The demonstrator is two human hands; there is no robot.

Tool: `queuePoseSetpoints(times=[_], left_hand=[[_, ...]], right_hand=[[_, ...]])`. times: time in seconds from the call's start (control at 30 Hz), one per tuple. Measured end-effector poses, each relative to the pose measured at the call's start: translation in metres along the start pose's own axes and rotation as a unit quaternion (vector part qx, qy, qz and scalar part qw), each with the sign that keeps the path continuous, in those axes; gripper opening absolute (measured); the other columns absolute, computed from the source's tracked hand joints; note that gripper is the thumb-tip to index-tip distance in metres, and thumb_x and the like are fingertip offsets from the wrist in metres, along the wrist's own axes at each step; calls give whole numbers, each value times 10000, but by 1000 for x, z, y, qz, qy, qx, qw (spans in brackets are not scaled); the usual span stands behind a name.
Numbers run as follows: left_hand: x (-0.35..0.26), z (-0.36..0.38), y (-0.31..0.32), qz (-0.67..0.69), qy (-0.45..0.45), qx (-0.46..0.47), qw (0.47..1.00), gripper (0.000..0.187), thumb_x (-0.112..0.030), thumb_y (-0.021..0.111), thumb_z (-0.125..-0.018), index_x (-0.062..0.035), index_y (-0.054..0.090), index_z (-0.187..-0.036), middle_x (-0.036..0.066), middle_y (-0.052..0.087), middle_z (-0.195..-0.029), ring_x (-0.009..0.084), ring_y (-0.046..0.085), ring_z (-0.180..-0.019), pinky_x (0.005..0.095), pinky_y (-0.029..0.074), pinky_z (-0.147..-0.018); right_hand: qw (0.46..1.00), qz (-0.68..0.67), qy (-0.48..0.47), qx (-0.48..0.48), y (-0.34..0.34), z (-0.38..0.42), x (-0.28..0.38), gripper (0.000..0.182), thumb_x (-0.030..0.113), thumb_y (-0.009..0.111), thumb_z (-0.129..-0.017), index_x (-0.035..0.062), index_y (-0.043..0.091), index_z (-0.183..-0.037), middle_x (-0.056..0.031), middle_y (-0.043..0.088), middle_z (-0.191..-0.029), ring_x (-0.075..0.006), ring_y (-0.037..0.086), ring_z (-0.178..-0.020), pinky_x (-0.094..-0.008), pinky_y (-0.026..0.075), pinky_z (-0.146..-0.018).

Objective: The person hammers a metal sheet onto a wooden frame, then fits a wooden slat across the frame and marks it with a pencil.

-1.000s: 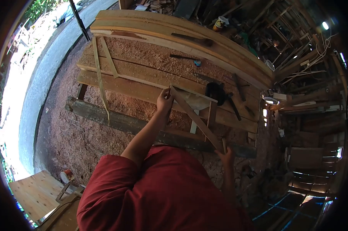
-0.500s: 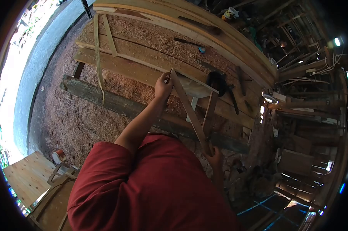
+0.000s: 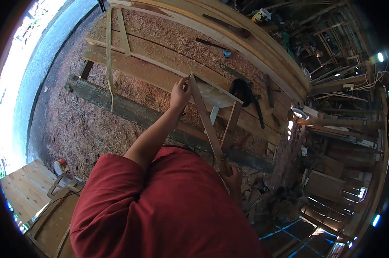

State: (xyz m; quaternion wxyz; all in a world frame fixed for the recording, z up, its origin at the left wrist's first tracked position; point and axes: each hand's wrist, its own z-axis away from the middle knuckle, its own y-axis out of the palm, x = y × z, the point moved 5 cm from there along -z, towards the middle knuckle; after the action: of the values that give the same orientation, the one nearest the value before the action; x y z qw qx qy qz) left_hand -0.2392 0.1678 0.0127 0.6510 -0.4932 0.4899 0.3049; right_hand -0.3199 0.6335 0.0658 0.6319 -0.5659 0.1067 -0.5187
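Observation:
A wooden frame (image 3: 207, 116) of narrow pieces stretches between my hands, a long strip meeting other pieces at an angle. My left hand (image 3: 180, 93) is at its far corner, fingers pinched together against the end of the long strip; whatever small thing may be in them does not show clearly. Down at the near end, my right hand (image 3: 233, 177) is wrapped round the same strip. Beneath the frame lies the plank workbench (image 3: 147, 71), strewn with wood shavings.
On the bench sit a black power tool (image 3: 241, 92), a blue tape measure (image 3: 226, 53) and a handsaw-like dark tool (image 3: 269, 90). Thick boards (image 3: 181, 19) run along the far side. A weathered beam (image 3: 117, 103) crosses nearer me. Left stands a paint can (image 3: 60, 166).
The near end of the frame and my right hand have shifted slightly left and up. My left hand stays at the far corner. The whole view has shifted a little.

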Motion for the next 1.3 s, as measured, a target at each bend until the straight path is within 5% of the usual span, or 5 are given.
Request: queuePoseSetpoints(times=[0.17,0.47,0.87,1.3], left_hand=[[-3,3,-2,-3,-9,10,1000,421,-248,613,-958,-154,634,-1367,199,654,-1255,358,657,-1152,420,537,-952],[13,-5,13,-20,-21,61,998,488,-321,540,-1009,-305,530,-1497,222,635,-1176,382,661,-1082,435,520,-960],[7,-7,12,-39,-25,47,998,439,-305,544,-1027,-193,568,-1451,228,665,-1216,378,669,-1114,440,527,-956],[9,-9,12,-5,-42,53,998,439,-273,571,-1007,-161,577,-1432,224,674,-1256,374,674,-1134,430,530,-959]], right_hand=[[1000,4,12,12,-1,-3,-5,605,429,884,-750,38,659,-1152,-194,732,-1036,-366,726,-964,-457,557,-789],[999,6,23,28,-2,-1,-1,648,435,878,-763,43,653,-1227,-188,726,-1112,-337,719,-1037,-448,556,-849],[997,67,-24,-24,-30,-26,-5,538,310,901,-764,19,683,-1160,-154,689,-1076,-333,691,-1012,-443,551,-837],[995,67,-40,-55,-26,-37,-21,598,373,928,-723,7,667,-1117,-135,643,-1135,-346,670,-1007,-459,555,-825]])
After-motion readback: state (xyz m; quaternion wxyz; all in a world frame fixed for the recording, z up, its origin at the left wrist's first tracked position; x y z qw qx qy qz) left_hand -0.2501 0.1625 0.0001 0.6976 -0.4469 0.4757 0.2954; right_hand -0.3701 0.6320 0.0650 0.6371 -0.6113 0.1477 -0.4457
